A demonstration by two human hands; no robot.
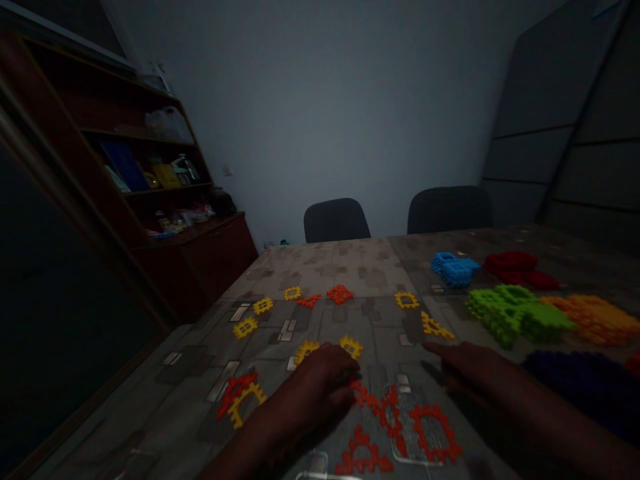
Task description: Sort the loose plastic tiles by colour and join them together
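My left hand (pixel 330 375) is low over the table with its fingers curled closed. Their tips meet the end of a red toothed plastic piece (pixel 367 398), and whatever they hold is hidden. Just beyond the knuckles lie two yellow window-shaped pieces (pixel 351 347), one partly covered by the hand. My right hand (pixel 467 367) hovers with its index finger stretched out, holding nothing I can see. Nearest to that fingertip is a yellow triangular piece (pixel 435 325). Between my forearms lie a red arched piece (pixel 363 453) and a red open frame (pixel 435 433).
More yellow pieces (pixel 245 327) and a red square (pixel 340 294) lie farther out. At the right stand piles of blue (pixel 455 269), green (pixel 517 312), orange (pixel 593 319), dark red (pixel 517 267) and dark blue pieces (pixel 583 383). Two chairs (pixel 337 220) face the table's far edge.
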